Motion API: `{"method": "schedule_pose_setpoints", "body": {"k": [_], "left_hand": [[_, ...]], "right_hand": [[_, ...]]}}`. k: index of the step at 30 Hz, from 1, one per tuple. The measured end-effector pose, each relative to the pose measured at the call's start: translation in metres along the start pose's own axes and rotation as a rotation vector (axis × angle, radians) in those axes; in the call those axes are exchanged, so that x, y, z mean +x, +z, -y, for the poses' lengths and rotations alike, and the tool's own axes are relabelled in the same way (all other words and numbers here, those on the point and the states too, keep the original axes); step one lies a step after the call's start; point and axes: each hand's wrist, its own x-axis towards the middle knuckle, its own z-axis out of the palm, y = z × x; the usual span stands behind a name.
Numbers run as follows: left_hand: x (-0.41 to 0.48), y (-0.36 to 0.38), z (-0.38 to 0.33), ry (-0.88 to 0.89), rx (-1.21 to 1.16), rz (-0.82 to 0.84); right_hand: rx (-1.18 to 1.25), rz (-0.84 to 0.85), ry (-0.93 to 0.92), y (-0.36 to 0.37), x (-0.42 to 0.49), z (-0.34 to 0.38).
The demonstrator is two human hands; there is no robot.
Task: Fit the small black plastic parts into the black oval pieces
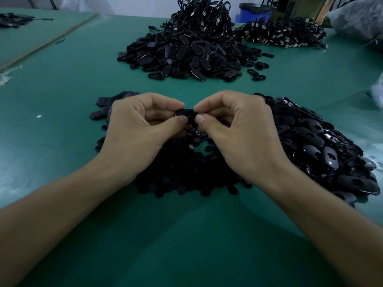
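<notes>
Both hands meet over the green table and pinch one black oval piece between thumbs and forefingers. My left hand holds its left end, my right hand its right end. Whether a small part sits in it is hidden by my fingertips. Under my hands lies a heap of small black plastic parts. A pile of glossy black oval pieces with holes spreads to the right. A few oval pieces lie behind my left hand.
A big heap of black oval pieces lies further back in the middle, with a mound of black cables behind it. More cables with plugs lie at the back right. Plastic bags sit at the right edge.
</notes>
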Motion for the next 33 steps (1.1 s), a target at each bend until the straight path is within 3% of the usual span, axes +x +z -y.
{"method": "schedule_pose_setpoints", "body": {"k": [19,27,33], "left_hand": [[-0.0007,-0.0002,0.0005,0.098,0.028,0.034],[-0.0007,0.0005,0.0000,0.094,0.043,0.007],[-0.0023,0.0013,-0.0013,0.148,0.091,0.053]], "right_hand": [[0.006,-0.059,0.067,0.0052,-0.0003,0.0021],[-0.054,0.065,0.089,0.0051,-0.0014,0.0073],[-0.107,0.055,0.072,0.0042,-0.0031,0.0078]]}}
